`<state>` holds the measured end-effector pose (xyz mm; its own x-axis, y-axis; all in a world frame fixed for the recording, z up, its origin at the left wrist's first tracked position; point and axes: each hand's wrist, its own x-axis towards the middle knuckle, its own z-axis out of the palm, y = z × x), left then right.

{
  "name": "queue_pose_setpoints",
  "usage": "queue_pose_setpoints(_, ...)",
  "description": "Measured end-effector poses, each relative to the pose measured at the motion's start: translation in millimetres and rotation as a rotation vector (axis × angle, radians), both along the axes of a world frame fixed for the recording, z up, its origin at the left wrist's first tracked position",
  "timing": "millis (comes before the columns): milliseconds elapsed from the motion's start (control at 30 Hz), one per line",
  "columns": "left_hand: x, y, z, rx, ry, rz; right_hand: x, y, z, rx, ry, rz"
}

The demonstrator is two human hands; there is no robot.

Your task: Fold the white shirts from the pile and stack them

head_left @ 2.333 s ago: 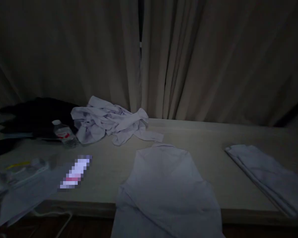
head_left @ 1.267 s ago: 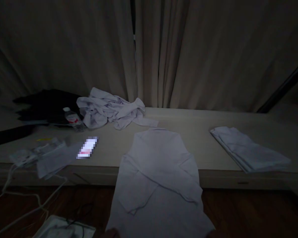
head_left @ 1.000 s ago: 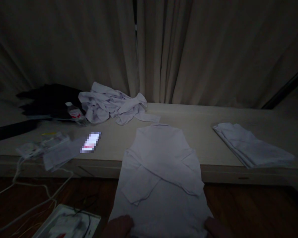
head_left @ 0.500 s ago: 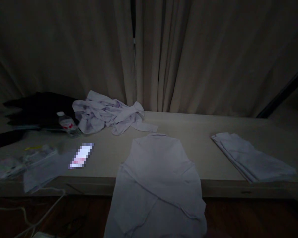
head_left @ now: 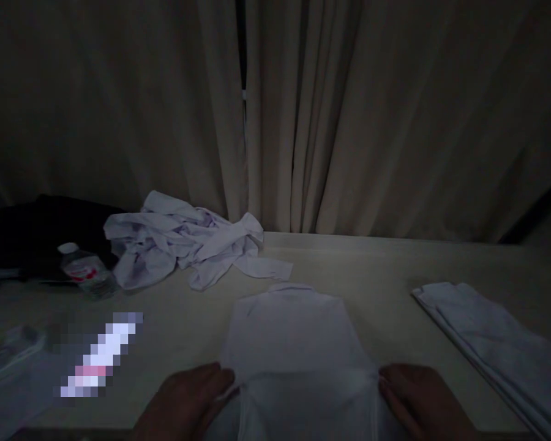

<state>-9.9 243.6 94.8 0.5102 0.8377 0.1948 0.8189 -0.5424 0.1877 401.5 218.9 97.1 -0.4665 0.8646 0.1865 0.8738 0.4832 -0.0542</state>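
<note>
The room is dark, and the head view looks down on a pale bench [head_left: 386, 269] that stands in front of closed beige curtains [head_left: 349, 122]. A white shirt [head_left: 294, 337] lies flat on the bench at the near middle, with the collar on the far side and the lower part folded up near the front edge. The left hand [head_left: 188, 401] rests on the left side of this shirt, at the fold, and its fingers [head_left: 213, 375] touch the edge of the cloth. The right hand [head_left: 417, 398] rests on the right side of the shirt in the same way, and its fingers [head_left: 388, 375] touch the cloth at the fold. Both hands lie quite flat on the cloth. It is too dark to tell if the fingers pinch the cloth or only press on it.

A crumpled heap of white garments [head_left: 183, 245] lies at the far left of the bench, well apart from the flat shirt. Just beside the heap, on its left, a plastic water bottle [head_left: 85, 269] lies on its side, and behind it there is a dark pile [head_left: 37, 233] that is hard to make out. A lit phone screen [head_left: 98, 355] lies on the bench to the left of the left hand. On the right side of the bench lies a stack of folded white cloth [head_left: 496, 343], apart from the right hand.
</note>
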Motion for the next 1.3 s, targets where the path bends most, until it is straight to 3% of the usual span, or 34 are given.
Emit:
queue_pose_setpoints(67,12,62,23.5,-0.085,0.008,0.091,-8,64,19.8,-0.017,-0.030,-0.064)
queue_pose_setpoints(133,22,124,26.5,-0.140,0.014,0.155,-19,127,25.8,0.011,-0.070,-0.143)
queue_pose_setpoints(200,27,178,8.3,-0.180,0.049,0.198,-28,182,12.7,0.016,-0.111,-0.206)
queue_pose_setpoints(267,30,217,-22.9,-0.226,0.094,0.203,-35,222,-16.4,-0.021,-0.141,-0.239)
queue_pose_setpoints(367,31,245,-68.3,-0.280,0.116,0.165,-41,252,-68.0,-0.093,-0.159,-0.233)
queue_pose_setpoints(433,29,249,-85.0,-0.289,0.112,0.156,-41,257,-91.9,-0.124,-0.155,-0.220)
queue_pose_setpoints(533,23,249,-84.9,-0.286,0.109,0.181,-33,258,-100.4,-0.146,-0.140,-0.193)
queue_pose_setpoints(733,11,261,-40.6,-0.190,0.062,0.212,-15,271,-63.0,-0.069,-0.111,-0.189)
queue_pose_setpoints(833,16,275,-28.8,-0.171,0.106,0.213,-14,288,-53.5,0.005,-0.100,-0.191)
queue_pose_setpoints(967,43,298,-41.5,-0.099,0.218,0.311,-23,318,-67.8,0.034,-0.076,-0.283)
queue_pose_setpoints(1033,60,298,-52.4,-0.071,0.221,0.343,-33,322,-79.9,0.031,-0.066,-0.307)
queue_pose_setpoints(1100,70,281,-62.2,-0.042,0.191,0.334,-43,310,-90.5,0.038,-0.047,-0.314)
queue_pose_setpoints(1167,66,245,-72.2,-0.016,0.121,0.304,-48,278,-99.8,0.060,0.018,-0.307)
queue_pose_setpoints(1233,45,195,-84.3,-0.009,-0.021,0.316,-40,232,-111.1,0.085,0.142,-0.314)
queue_pose_setpoints(1300,11,139,-97.4,-0.049,-0.144,0.458,-17,178,-128.1,0.091,0.240,-0.399)
